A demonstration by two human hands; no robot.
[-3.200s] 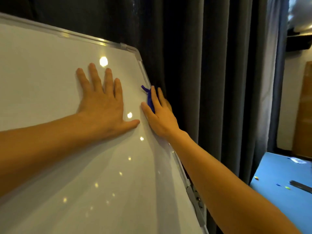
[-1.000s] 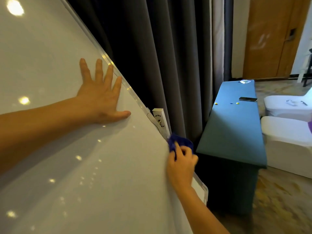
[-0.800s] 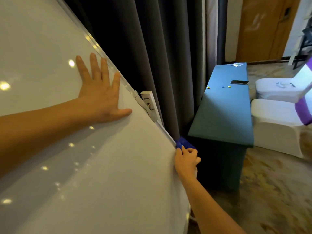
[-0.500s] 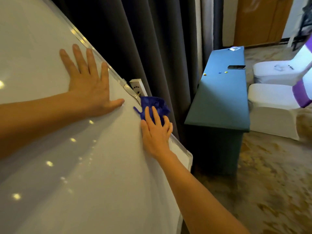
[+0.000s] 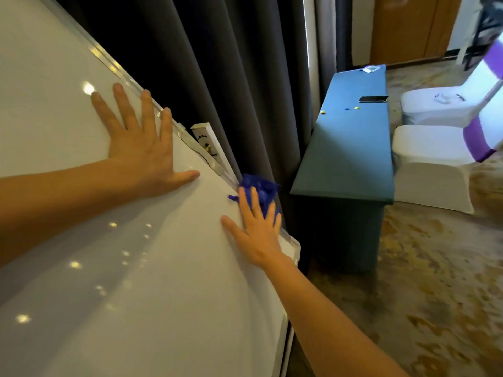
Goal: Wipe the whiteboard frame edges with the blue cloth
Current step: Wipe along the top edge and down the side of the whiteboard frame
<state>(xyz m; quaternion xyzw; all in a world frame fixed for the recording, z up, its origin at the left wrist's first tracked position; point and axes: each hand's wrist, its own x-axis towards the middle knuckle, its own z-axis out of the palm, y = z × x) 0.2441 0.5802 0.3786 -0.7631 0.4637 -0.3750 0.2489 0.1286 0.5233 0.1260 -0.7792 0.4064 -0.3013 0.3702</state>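
Note:
A large whiteboard [image 5: 81, 268] fills the left of the head view, its silver frame edge [image 5: 114, 68] running diagonally down to the lower right corner [image 5: 295, 244]. My left hand [image 5: 138, 142] lies flat on the board with fingers spread, holding nothing. My right hand [image 5: 258, 229] presses the crumpled blue cloth [image 5: 258, 186] against the right frame edge, just above the lower corner. The fingers lie flat over the cloth, which sticks out beyond the fingertips.
Dark grey curtains [image 5: 231, 77] hang right behind the board. A blue-covered table [image 5: 351, 148] stands to the right with a phone [image 5: 373, 99] and small bits on it. White covered chairs [image 5: 432, 164] with purple sashes sit beyond. A white bracket [image 5: 208, 144] pokes out behind the frame.
My right hand slid the cloth down the right frame edge towards the lower corner, then back up a little, and its fingers flattened over the cloth. My left hand stayed pressed on the board.

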